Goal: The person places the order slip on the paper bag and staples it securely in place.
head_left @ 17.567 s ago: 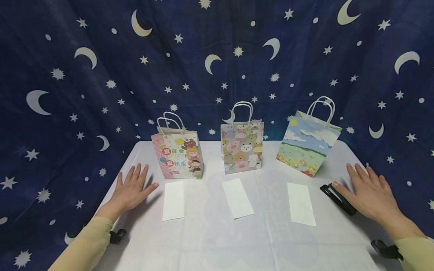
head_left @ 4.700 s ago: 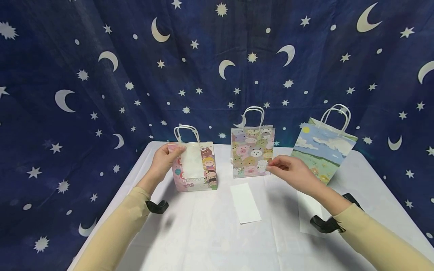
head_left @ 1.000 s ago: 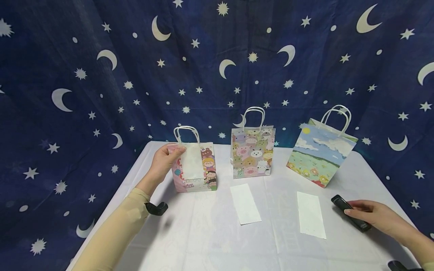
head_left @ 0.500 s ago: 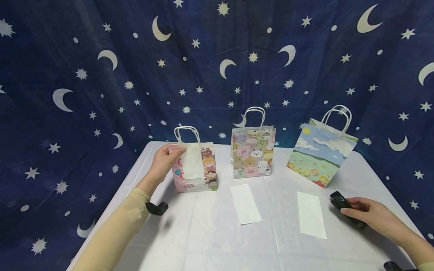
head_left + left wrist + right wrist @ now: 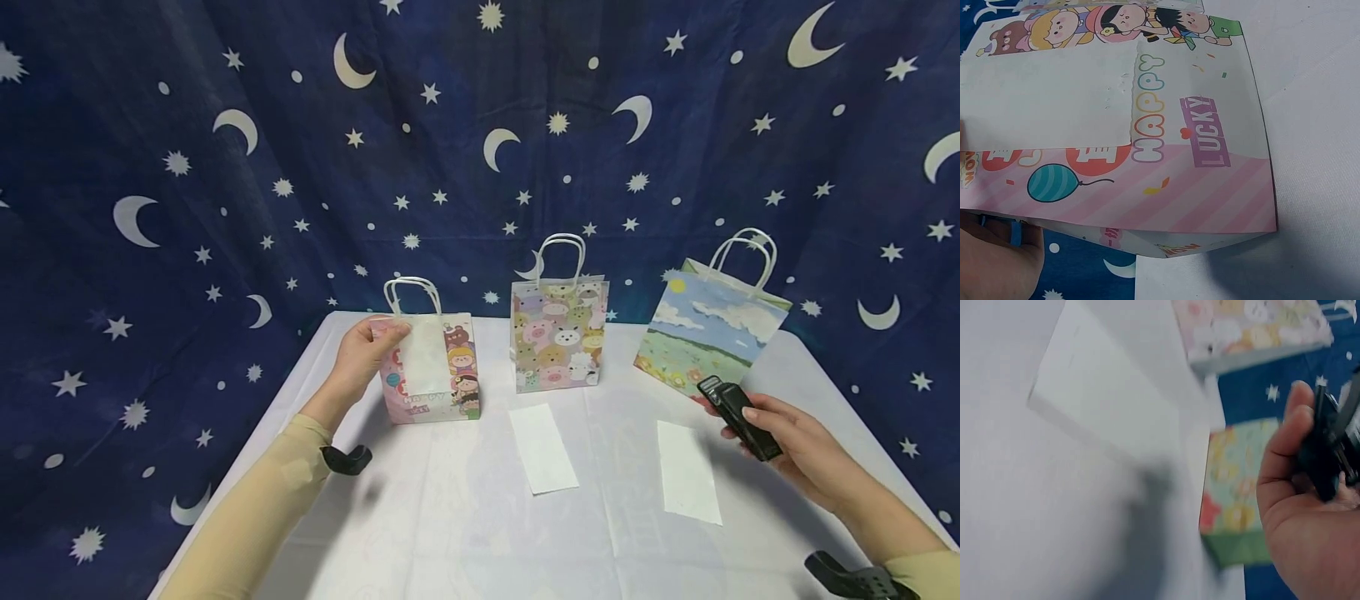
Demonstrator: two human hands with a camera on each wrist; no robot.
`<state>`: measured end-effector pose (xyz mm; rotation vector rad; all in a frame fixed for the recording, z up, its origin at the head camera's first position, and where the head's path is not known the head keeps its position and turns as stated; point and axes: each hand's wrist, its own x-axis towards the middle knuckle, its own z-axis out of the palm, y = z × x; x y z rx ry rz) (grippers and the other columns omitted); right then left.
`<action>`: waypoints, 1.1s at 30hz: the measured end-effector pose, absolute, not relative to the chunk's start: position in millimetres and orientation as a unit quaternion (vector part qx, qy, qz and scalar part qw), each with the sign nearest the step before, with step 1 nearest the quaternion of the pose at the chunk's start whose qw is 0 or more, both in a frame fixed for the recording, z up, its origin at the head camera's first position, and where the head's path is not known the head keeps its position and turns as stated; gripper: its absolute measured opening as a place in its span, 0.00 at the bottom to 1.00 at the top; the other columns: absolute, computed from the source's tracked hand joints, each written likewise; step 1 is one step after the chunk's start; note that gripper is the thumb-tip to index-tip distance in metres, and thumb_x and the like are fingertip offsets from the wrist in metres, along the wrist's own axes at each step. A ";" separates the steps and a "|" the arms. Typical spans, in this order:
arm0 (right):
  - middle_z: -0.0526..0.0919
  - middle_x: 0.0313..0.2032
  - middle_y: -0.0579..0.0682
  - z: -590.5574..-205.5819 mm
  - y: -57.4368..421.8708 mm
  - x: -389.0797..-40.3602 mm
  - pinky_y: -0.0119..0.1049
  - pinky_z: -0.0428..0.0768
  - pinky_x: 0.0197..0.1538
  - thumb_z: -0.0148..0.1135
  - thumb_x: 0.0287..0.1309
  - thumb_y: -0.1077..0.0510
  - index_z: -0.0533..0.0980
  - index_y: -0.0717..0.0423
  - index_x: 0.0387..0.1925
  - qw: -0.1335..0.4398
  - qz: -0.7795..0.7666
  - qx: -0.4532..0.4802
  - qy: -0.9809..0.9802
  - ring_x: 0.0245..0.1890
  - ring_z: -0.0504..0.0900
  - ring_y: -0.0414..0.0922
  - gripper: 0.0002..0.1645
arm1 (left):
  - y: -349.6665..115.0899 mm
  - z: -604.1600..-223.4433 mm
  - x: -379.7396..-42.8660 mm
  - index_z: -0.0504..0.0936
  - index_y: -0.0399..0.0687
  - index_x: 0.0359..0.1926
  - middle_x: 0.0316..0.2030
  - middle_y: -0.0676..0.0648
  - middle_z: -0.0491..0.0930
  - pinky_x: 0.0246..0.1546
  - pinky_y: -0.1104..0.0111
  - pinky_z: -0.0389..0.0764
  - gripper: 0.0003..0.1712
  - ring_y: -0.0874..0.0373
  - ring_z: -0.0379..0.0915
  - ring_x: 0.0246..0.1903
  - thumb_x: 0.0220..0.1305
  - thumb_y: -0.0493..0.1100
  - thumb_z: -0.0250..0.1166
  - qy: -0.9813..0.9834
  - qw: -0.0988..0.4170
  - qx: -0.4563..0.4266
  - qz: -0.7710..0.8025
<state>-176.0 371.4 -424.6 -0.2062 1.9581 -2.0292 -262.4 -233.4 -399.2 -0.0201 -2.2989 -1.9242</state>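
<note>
My left hand (image 5: 358,358) pinches the top of the pink cartoon paper bag (image 5: 467,387) together with a white paper slip (image 5: 426,365), thumb in front. The slip lies flat against the bag's front, covering part of its print; in the left wrist view the slip's torn end (image 5: 1124,94) sits beside the word HAPPY. My right hand (image 5: 806,458) grips a black stapler (image 5: 741,419) in the air, overlapping the lower corner of the landscape bag (image 5: 705,325) in the head view. The right wrist view shows the stapler (image 5: 1322,450) blurred between thumb and fingers.
An animal-print paper bag (image 5: 558,337) stands at the middle back. Two white paper slips lie on the white table: one slip (image 5: 543,450) before that bag, another slip (image 5: 686,473) before the landscape bag. A dark moon-and-star cloth (image 5: 450,100) hangs behind.
Earlier, my right hand left the bag area and took hold of the stapler on the table. Since half a second ago it has lifted the stapler up and leftward. My left hand stays put.
</note>
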 end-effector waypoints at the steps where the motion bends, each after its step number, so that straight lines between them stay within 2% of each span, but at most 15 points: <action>1: 0.84 0.51 0.48 -422.7 367.3 -177.2 0.36 0.83 0.42 0.39 0.82 0.60 0.74 0.36 0.57 0.168 -0.731 -0.092 0.654 0.46 0.85 0.44 0.20 | -233.3 -399.1 -262.1 0.81 0.38 0.52 0.41 0.48 0.86 0.40 0.69 0.82 0.25 0.58 0.81 0.38 0.66 0.53 0.72 -0.765 0.072 -0.006 -0.640; 6: 0.84 0.57 0.54 -409.4 340.1 -184.8 0.34 0.83 0.43 0.30 0.83 0.60 0.76 0.46 0.63 0.216 -0.784 -0.176 0.555 0.47 0.85 0.45 0.27 | -233.4 -398.5 -261.3 0.81 0.38 0.52 0.43 0.47 0.85 0.41 0.70 0.81 0.25 0.58 0.81 0.40 0.66 0.53 0.72 -0.768 0.071 -0.003 -0.637; 9: 0.84 0.56 0.55 -399.2 321.7 -190.2 0.34 0.83 0.43 0.31 0.84 0.59 0.77 0.48 0.63 0.220 -0.789 -0.189 0.541 0.46 0.84 0.45 0.27 | -233.5 -398.0 -261.5 0.81 0.38 0.52 0.43 0.47 0.85 0.41 0.69 0.82 0.25 0.57 0.81 0.40 0.66 0.53 0.72 -0.767 0.070 -0.002 -0.638; 13: 0.84 0.55 0.56 -381.7 293.8 -198.5 0.35 0.82 0.42 0.36 0.83 0.59 0.77 0.49 0.63 0.210 -0.773 -0.188 0.568 0.44 0.84 0.45 0.23 | -234.0 -398.0 -262.5 0.81 0.38 0.52 0.42 0.48 0.86 0.41 0.69 0.82 0.24 0.58 0.82 0.39 0.66 0.52 0.72 -0.765 0.067 -0.003 -0.641; 16: 0.85 0.54 0.54 -364.9 269.9 -205.6 0.35 0.81 0.41 0.42 0.82 0.59 0.71 0.53 0.67 0.198 -0.746 -0.184 0.609 0.43 0.83 0.45 0.20 | -233.9 -398.0 -262.8 0.81 0.39 0.51 0.40 0.49 0.86 0.41 0.69 0.82 0.22 0.58 0.82 0.38 0.66 0.52 0.72 -0.765 0.066 -0.004 -0.641; 19: 0.85 0.53 0.53 -348.2 245.3 -213.7 0.36 0.80 0.41 0.47 0.80 0.58 0.63 0.60 0.70 0.183 -0.709 -0.190 0.654 0.43 0.83 0.45 0.23 | -233.6 -397.4 -262.8 0.81 0.38 0.51 0.40 0.49 0.86 0.40 0.69 0.82 0.22 0.58 0.82 0.38 0.67 0.51 0.72 -0.767 0.066 -0.005 -0.638; 22: 0.84 0.55 0.55 -333.0 221.3 -223.1 0.36 0.79 0.41 0.51 0.78 0.58 0.60 0.65 0.71 0.166 -0.668 -0.199 0.698 0.44 0.83 0.46 0.28 | -233.4 -397.0 -263.1 0.81 0.37 0.51 0.40 0.49 0.85 0.40 0.69 0.82 0.23 0.58 0.82 0.38 0.67 0.51 0.71 -0.769 0.066 -0.004 -0.636; 25: 0.79 0.57 0.60 -319.8 199.2 -232.7 0.38 0.79 0.42 0.56 0.76 0.56 0.62 0.66 0.72 0.155 -0.634 -0.202 0.730 0.45 0.83 0.48 0.31 | -233.8 -397.1 -263.1 0.80 0.37 0.51 0.40 0.49 0.86 0.40 0.69 0.82 0.23 0.58 0.82 0.38 0.67 0.52 0.71 -0.768 0.064 -0.004 -0.637; 28: 0.76 0.59 0.64 -308.1 178.0 -241.5 0.39 0.79 0.42 0.61 0.73 0.54 0.62 0.62 0.74 0.152 -0.601 -0.199 0.759 0.48 0.82 0.52 0.35 | -234.5 -397.8 -263.4 0.80 0.37 0.50 0.39 0.49 0.86 0.40 0.69 0.82 0.23 0.58 0.82 0.37 0.67 0.52 0.71 -0.765 0.060 -0.006 -0.641; 33: 0.76 0.62 0.60 -294.4 145.9 -254.2 0.46 0.80 0.50 0.66 0.69 0.50 0.65 0.53 0.75 0.135 -0.540 -0.220 0.801 0.55 0.79 0.56 0.38 | -235.5 -398.8 -263.6 0.80 0.38 0.50 0.39 0.49 0.86 0.40 0.69 0.82 0.22 0.58 0.82 0.37 0.68 0.51 0.71 -0.763 0.057 -0.010 -0.644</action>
